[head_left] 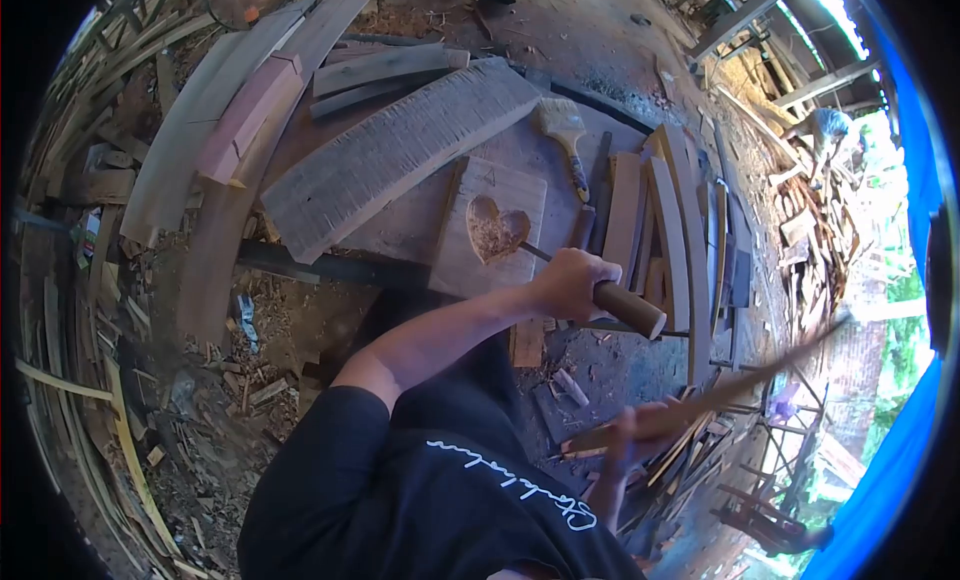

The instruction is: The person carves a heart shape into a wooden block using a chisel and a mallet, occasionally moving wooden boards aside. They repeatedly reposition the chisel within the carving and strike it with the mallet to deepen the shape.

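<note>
The chisel (pixel 630 311) is clenched by its thick wooden handle in the left grip (pixel 575 284), its blade set at the right side of the heart-shaped hollow (pixel 497 230) in the board (pixel 480 277) on the near part of the bench (pixel 400 220), while a blurred wooden bat (pixel 715 398) is grasped near its left end by the right grip (pixel 640 430). The chisel is judged stiff and fairly light, best held round the handle, clear of the blade. White script is borne by the dark shirt (pixel 430 510), but it cannot be read with certainty.
</note>
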A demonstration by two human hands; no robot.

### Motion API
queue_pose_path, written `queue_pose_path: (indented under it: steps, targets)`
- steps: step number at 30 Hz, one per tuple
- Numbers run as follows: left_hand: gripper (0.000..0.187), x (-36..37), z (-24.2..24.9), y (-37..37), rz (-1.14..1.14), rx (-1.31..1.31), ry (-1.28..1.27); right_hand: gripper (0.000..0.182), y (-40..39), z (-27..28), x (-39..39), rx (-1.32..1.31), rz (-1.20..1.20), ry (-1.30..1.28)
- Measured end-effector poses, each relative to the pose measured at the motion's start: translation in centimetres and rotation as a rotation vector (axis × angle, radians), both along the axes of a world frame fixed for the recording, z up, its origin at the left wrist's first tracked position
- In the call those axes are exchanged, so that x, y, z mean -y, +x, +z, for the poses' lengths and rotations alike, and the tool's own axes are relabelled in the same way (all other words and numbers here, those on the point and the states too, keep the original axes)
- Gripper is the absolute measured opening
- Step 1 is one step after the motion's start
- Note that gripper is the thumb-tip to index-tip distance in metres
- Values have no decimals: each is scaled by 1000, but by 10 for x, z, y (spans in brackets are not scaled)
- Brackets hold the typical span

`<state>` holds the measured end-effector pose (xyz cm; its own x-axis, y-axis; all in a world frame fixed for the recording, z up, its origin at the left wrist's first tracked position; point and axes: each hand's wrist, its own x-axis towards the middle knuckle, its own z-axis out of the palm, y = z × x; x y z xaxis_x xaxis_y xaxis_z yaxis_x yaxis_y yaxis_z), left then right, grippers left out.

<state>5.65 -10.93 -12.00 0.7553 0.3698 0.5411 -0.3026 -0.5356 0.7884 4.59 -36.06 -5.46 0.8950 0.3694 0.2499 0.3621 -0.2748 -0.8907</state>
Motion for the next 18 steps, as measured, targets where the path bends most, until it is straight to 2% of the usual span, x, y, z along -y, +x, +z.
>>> queue_pose_path:
  steps: [2, 3, 4, 6, 7, 9, 10, 12, 15, 18]
  targets:
    - [28, 2, -1, 2, -9, -4, 17, 47, 6, 12, 1, 46, -95, 424]
    - [27, 2, -1, 2, -4, 0, 19, 54, 14, -7, 17, 84, 100, 468]
    - [26, 2, -1, 2, 6, 5, 20, 54, 17, -35, 27, 87, 105, 465]
    - [26, -1, -3, 3, 34, -4, -9, 58, 22, -77, 38, 685, 289, -339]
    - [25, -2, -4, 3, 49, -25, -38, 58, 15, -78, 46, 686, 290, -338]
    - [25, -5, -7, 6, 63, -17, 15, 60, 14, -82, 50, -4, 99, -212]
    - [24, 1, -12, 3, 48, -27, 51, 60, 6, -63, 43, -18, 96, -221]
    - [24, 4, -15, 1, 27, -32, 59, 57, -2, -8, 10, -8, -42, 227]
    - [23, 3, -13, 3, 17, -7, 90, 64, 9, -4, 12, 135, -35, 356]
    - [23, 1, 1, 2, 42, 35, 105, 60, 4, 4, 10, 76, -70, 296]
